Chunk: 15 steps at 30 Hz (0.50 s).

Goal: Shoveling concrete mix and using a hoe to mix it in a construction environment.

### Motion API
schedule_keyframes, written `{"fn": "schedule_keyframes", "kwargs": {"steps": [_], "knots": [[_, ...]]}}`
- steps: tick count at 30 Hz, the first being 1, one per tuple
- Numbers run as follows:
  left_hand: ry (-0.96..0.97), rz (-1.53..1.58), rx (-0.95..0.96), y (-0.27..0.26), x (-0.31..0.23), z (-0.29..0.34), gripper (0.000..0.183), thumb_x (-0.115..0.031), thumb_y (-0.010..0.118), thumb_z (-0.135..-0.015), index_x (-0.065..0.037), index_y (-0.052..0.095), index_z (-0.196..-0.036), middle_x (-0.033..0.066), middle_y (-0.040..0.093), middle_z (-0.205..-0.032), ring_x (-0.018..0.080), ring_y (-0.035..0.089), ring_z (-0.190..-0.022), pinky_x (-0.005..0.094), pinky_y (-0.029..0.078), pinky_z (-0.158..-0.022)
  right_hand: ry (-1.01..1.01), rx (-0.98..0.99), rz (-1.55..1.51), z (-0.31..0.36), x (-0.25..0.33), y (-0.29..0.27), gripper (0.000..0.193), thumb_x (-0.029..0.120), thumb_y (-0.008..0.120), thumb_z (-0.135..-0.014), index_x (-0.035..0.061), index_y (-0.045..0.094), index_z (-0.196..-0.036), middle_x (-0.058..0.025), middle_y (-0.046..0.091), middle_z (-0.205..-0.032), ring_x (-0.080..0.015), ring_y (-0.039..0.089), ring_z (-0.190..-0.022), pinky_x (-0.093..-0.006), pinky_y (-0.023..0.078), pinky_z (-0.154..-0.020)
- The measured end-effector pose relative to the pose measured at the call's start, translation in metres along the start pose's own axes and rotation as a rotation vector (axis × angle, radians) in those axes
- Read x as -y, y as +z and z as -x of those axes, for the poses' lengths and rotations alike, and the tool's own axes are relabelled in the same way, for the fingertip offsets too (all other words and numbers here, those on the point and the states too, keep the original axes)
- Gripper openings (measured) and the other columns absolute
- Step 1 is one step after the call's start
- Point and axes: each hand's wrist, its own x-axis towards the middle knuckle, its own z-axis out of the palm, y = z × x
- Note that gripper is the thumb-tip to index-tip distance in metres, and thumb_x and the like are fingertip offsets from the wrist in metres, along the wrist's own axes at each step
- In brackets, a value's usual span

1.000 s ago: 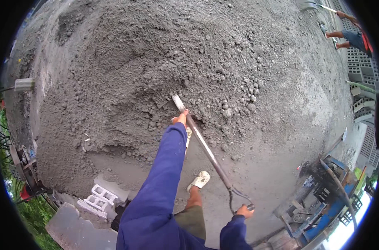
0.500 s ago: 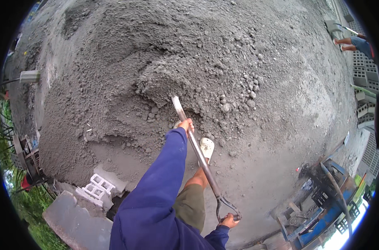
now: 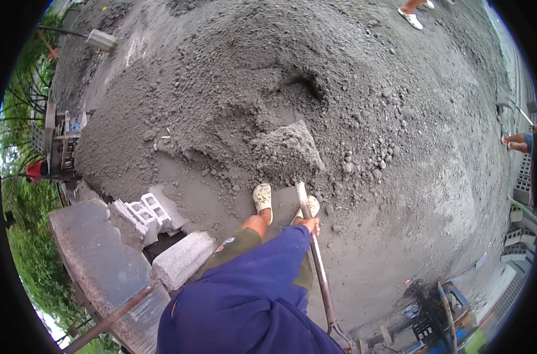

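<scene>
My left hand [image 3: 308, 224], in a long blue sleeve, grips the metal shaft of a shovel [image 3: 315, 259] about midway along. The shovel blade [image 3: 287, 150] points away from me and carries a heap of damp grey sand-cement mix, level with the big grey pile [image 3: 351, 88] that fills most of the view. The D-shaped handle end [image 3: 339, 331] shows at the lower edge, and my right hand is hidden behind my sleeve and body there. My feet in pale clogs [image 3: 262, 197] stand at the pile's near edge.
Hollow concrete blocks [image 3: 153, 213] and a solid block [image 3: 183, 258] lie at my left beside a rusty metal sheet [image 3: 94, 259]. Another person's feet [image 3: 411, 16] stand at the far edge, and someone's legs [image 3: 516, 143] at the right. A machine [image 3: 433, 307] sits at the lower right.
The shovel blade, dug into the pile before, now sits out of it with a full heap on it. My left hand slid nearer my feet, and the right hand dropped out of sight.
</scene>
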Motion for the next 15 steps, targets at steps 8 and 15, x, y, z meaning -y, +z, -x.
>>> {"fn": "schedule_keyframes", "kwargs": {"steps": [8,15], "knots": [[-0.106,0.114,0.219,-0.024,0.049,0.012,0.016,-0.015,0.057,-0.072,-0.006,0.046,-0.063,0.0066,0.047,-0.052,0.0196,0.048,-0.041,0.0329,0.042,-0.039,0.455,-0.219,0.352,-0.031,0.194,-0.059,0.027,0.009,0.058,-0.063,0.0004,0.048,-0.087,-0.0098,0.051,-0.068,-0.0186,0.049,-0.053,-0.0311,0.039,-0.048],[-0.074,0.333,0.218,-0.131,-0.060,0.069,0.015,-0.017,0.053,-0.073,-0.010,0.043,-0.063,0.0038,0.044,-0.050,0.0160,0.044,-0.046,0.0308,0.042,-0.047,0.304,-0.233,-0.108,0.024,0.329,0.032,0.024,0.002,0.057,-0.060,0.0055,0.048,-0.082,-0.0027,0.049,-0.062,-0.0108,0.044,-0.048,-0.0233,0.036,-0.043]]}}
